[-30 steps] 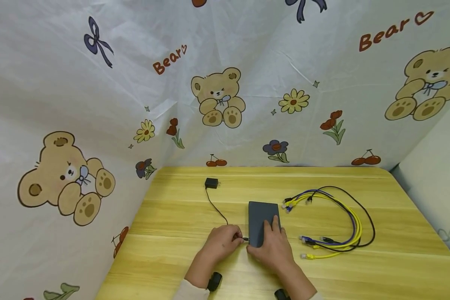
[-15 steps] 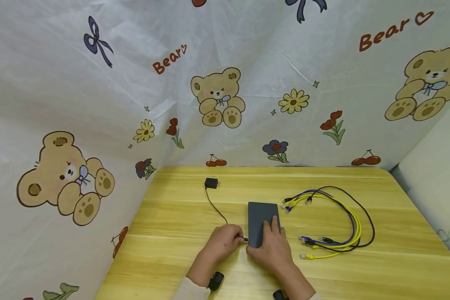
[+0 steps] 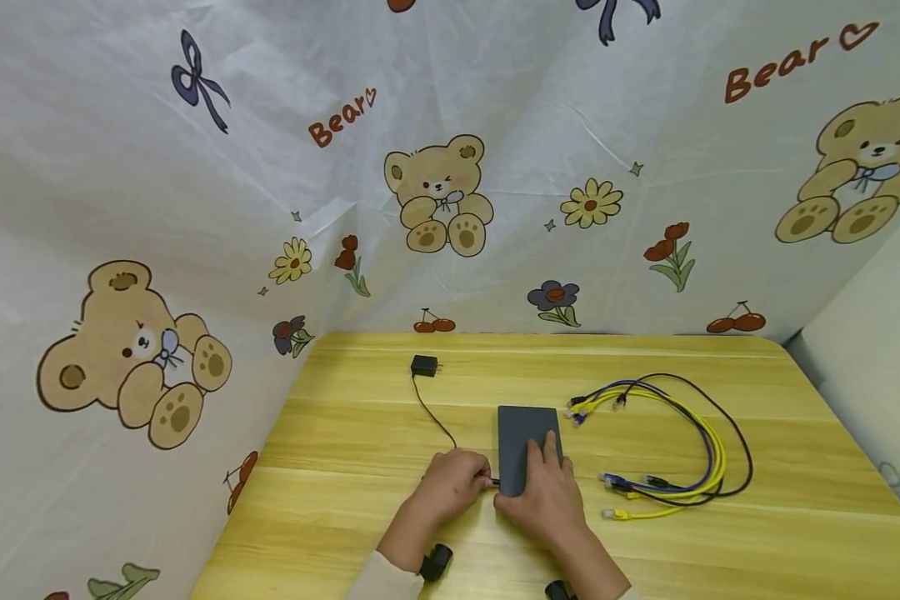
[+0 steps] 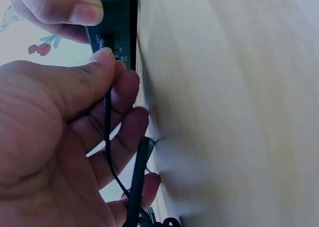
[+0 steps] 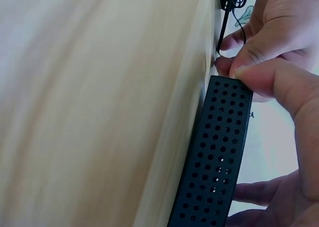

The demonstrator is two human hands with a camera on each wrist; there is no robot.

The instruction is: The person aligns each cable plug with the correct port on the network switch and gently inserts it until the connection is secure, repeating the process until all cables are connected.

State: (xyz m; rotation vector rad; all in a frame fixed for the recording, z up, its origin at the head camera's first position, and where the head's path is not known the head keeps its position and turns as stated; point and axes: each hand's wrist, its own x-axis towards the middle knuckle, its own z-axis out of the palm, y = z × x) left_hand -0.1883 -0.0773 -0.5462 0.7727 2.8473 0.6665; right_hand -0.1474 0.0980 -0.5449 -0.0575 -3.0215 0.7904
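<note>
A dark grey box like a network switch [image 3: 514, 429] lies flat on the wooden table. My right hand [image 3: 546, 498] holds it, fingers across the top and thumb at the near left corner. Its perforated side [image 5: 212, 152] shows in the right wrist view. At the box's left side, my left hand [image 3: 456, 482] pinches a small black power plug [image 3: 495, 482] between thumb and fingertips. In the left wrist view the plug's tip meets a port in the box; how deep it sits is hard to tell. The plug's thin cord [image 4: 107, 127] runs down past the palm.
A black power adapter [image 3: 424, 366] lies at the back left, joined to the cord. Right of the box, yellow, blue and black Ethernet cables [image 3: 714, 450] lie in a loose curve. A printed bear cloth [image 3: 510, 275] hangs behind the table [image 3: 360, 400].
My left hand has edged slightly right, toward the box, and less of the plug shows between them. The right hand keeps its place on the box.
</note>
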